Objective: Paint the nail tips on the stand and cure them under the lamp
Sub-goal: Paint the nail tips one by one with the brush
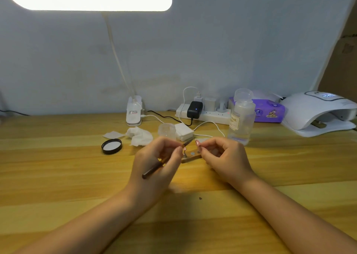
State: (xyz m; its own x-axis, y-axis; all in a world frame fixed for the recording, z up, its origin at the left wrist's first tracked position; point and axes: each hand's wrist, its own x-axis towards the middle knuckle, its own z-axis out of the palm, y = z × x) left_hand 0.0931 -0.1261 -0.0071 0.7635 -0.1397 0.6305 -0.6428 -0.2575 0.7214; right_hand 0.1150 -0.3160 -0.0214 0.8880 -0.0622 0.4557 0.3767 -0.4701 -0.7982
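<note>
Nearest the camera, two bare forearms reach in from the bottom edge over a broad stretch of the light wooden table (pixel 270 168), which has open room on both sides of the hands and in front of them. The left hand (pixel 154 163) has its fingers curled round a thin dark-handled nail brush (pixel 154 171), whose handle end sticks out toward the wrist while its tip points up and to the right. The right hand (pixel 226 157) pinches a small glittery pink nail tip (pixel 197 142) between thumb and forefinger, held just beside the brush tip. Directly between and partly behind both hands sits the small wooden nail stand (pixel 190 157); another pink tip on a peg (pixel 184 151) rises from it, and most of the stand is hidden by the fingers. To the left lie a round black lid (pixel 111 146) and crumpled white wipes (pixel 139 135). Just beyond the hands are a clear plastic cup (pixel 166 130) and a stack of white pads (pixel 183 131). Farther back, a clear pump bottle (pixel 241 118), a white power strip (pixel 204 114), and a purple wipe packet (pixel 270 111) line the wall, with the clamp of a white desk lamp (pixel 134 110) at the table's rear edge. At far right, the white dome curing lamp (pixel 316 112) sits well apart from the hands, cut off by the frame edge; its display is too blurred to read.
</note>
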